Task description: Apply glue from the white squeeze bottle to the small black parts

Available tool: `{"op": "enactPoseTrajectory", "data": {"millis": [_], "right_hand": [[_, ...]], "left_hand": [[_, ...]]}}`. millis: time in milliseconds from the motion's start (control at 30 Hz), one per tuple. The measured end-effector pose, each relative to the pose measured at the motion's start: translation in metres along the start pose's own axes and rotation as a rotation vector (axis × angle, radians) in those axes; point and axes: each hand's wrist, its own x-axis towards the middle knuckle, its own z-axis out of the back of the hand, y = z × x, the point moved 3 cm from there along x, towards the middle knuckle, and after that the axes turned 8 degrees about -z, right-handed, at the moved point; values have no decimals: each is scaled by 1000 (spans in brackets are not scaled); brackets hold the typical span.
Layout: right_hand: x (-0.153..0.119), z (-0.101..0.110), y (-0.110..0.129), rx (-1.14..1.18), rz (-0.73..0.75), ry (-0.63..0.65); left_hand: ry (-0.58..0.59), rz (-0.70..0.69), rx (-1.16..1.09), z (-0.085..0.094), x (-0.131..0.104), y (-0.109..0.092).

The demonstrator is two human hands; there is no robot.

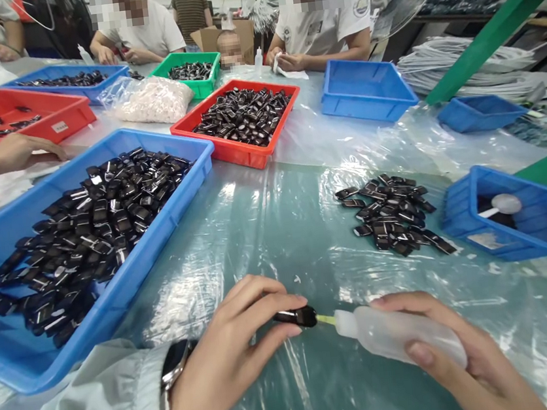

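Black part (296,317) at the tip of a squeeze bottle (401,332), above the desk (267,232).
The left hand (232,361) pinches the part between thumb and fingers; the right hand (452,349) is wrapped around the translucent bottle, its thin yellowish nozzle pointing at the part's end. A large blue tray (159,244) of similar pieces lies to the left, a loose pile (393,211) to the right.

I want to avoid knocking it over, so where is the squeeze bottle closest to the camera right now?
In the head view, the squeeze bottle is in the right hand, its nozzle at the black part.
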Motion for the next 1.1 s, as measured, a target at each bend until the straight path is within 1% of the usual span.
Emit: {"op": "enactPoseTrajectory", "data": {"millis": [167, 233, 500, 567, 667, 767, 833, 900, 1000, 1033, 1100], "right_hand": [[1, 1, -3, 60, -74, 58], [1, 1, -4, 55, -81, 76], [2, 1, 0, -2, 8, 42], [3, 6, 0, 2, 2, 25], [7, 18, -1, -14, -15, -15], [16, 32, -4, -3, -20, -83], [24, 36, -8, 40, -15, -110], [34, 33, -12, 71, 16, -98], [47, 23, -19, 68, 111, -93], [49, 20, -21, 56, 140, -104], [49, 17, -23, 34, 199, -166]], "left_hand": [[21, -7, 19, -1, -1, 0], [29, -8, 23, -2, -1, 0], [53, 46, 11, -3, -2, 1], [38, 58, 25, -2, -2, 2], [4, 101, 30, 0, -1, 5], [-59, 146, 0, 4, 0, 10], [-95, 152, -23, 5, 1, 14], [-123, 156, -35, 5, 1, 17], [-150, 188, -41, 5, 1, 21], [-157, 201, -46, 5, 1, 22], [-153, 225, -68, 6, 1, 23]]}}
